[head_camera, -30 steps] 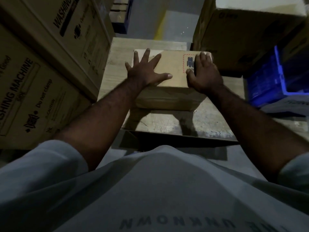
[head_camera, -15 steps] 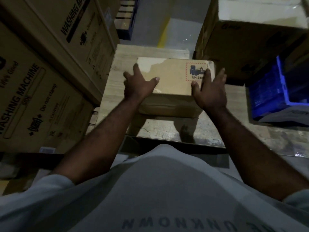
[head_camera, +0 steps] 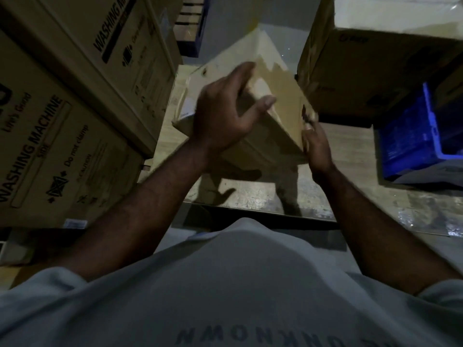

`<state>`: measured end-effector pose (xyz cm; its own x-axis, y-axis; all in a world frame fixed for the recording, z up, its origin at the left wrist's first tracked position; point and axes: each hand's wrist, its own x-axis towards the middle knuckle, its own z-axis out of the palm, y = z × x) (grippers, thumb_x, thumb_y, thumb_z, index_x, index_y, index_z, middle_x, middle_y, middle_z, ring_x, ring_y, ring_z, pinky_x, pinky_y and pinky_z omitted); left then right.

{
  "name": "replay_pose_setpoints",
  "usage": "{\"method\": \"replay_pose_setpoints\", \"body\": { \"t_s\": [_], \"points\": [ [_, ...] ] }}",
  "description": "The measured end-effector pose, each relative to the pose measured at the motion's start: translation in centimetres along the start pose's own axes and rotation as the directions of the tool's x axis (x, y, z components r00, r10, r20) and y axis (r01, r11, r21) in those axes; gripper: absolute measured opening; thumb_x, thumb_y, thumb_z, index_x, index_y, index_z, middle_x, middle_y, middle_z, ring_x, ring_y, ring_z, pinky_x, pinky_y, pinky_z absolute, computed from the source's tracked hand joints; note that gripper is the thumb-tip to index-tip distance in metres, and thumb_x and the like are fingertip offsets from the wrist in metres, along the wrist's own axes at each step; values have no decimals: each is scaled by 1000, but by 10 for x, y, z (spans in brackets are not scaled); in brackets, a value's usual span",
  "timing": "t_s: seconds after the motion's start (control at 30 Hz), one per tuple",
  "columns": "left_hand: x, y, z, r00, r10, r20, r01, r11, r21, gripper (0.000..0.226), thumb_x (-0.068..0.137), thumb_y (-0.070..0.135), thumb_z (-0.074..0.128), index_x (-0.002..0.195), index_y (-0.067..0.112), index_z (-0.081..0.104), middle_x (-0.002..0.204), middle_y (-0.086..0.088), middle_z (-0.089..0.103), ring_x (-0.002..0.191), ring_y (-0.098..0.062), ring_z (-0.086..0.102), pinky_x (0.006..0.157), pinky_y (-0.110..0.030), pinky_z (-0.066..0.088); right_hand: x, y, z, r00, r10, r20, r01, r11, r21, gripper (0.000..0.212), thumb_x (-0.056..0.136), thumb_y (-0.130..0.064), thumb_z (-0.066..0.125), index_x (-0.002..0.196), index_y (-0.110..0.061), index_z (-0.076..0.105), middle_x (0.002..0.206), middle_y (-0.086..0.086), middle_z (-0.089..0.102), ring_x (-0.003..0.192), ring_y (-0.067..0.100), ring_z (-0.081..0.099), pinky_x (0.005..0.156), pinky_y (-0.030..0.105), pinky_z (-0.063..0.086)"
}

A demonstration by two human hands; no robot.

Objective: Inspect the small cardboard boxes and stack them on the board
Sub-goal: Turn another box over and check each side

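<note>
A small brown cardboard box (head_camera: 283, 101) is lifted off the wooden board (head_camera: 350, 156) and tilted steeply, its right side low. My left hand (head_camera: 225, 113) grips its near left side, fingers over the top edge and thumb across the upper face. My right hand (head_camera: 314, 144) holds the lower right corner, fingertips curled onto the edge. The box's far faces are hidden. Motion blur softens the box and fingers.
Large washing machine cartons (head_camera: 62, 116) are stacked close on the left. Another big carton (head_camera: 370, 71) stands at the back right, and a blue plastic crate (head_camera: 416, 139) sits on the right. A blue pallet (head_camera: 193, 28) lies on the floor beyond.
The box lay flat on the board with my hands pressing its top. Both hands shifted to its sides, and now it is raised and tilted.
</note>
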<state>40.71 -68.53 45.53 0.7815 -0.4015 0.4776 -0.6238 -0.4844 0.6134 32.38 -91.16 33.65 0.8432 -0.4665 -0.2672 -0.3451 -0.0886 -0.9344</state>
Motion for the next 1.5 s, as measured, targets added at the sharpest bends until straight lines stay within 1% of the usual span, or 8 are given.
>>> {"method": "replay_pose_setpoints", "body": {
  "t_s": [0.2,0.27,0.43,0.6,0.8,0.97,1.17,1.5],
  "points": [
    [-22,22,47,845,232,482,-371,903,215,80,91,48,68,159,20,35,165,-4,33,152,-25,32,117,-46,30,-18,6,2,958,277,80,-288,927,241,47,113,-43,30,128,-17,66,95,-6,75,77,6,73,58,19,55],
    [-32,31,66,779,254,573,-443,870,216,91,89,40,72,163,21,23,170,-2,21,156,-23,19,123,-44,20,-20,5,-7,965,257,53,-261,927,267,40,113,-40,34,114,-23,70,94,-7,79,89,14,74,67,25,56],
    [-45,45,89,737,299,606,-527,815,239,90,87,42,73,161,15,29,168,-9,24,156,-29,19,125,-46,12,-33,-8,-37,991,103,-88,-60,915,399,42,113,-38,32,129,-20,66,117,-2,77,109,15,72,91,34,55],
    [-42,29,62,844,188,502,-396,850,347,100,89,53,68,164,13,16,172,-11,7,158,-29,4,128,-49,8,-62,-37,-48,922,-356,-152,342,933,-113,57,111,-44,41,161,-18,36,154,0,52,138,9,54,108,32,52],
    [-40,-5,39,853,-21,521,-309,784,538,108,84,65,67,164,17,12,170,-18,7,157,-35,7,126,-52,13,-84,-54,-25,809,-551,207,499,456,-737,74,103,-41,56,164,-11,27,170,13,26,160,29,15,127,49,22],
    [-47,-10,42,843,-54,536,-289,794,535,109,81,73,63,164,26,10,171,-17,6,157,-37,7,126,-52,9,-83,-40,-16,839,-457,296,429,221,-876,81,97,-39,62,162,-6,28,169,21,25,158,36,19,127,50,19],
    [-45,-8,43,848,-75,525,-258,805,534,108,81,76,61,164,27,14,171,-16,7,157,-35,8,126,-51,10,-81,-42,-14,852,-418,315,409,155,-899,85,93,-39,63,162,-4,27,168,23,25,157,38,20,127,51,20],
    [-15,5,34,831,-88,549,-246,828,504,111,77,92,25,164,24,16,171,-14,11,157,-33,12,124,-54,10,-68,-73,-19,884,-410,226,371,318,-873,92,97,-74,29,162,-8,28,170,18,22,159,32,17,127,50,15]
  ]
}}
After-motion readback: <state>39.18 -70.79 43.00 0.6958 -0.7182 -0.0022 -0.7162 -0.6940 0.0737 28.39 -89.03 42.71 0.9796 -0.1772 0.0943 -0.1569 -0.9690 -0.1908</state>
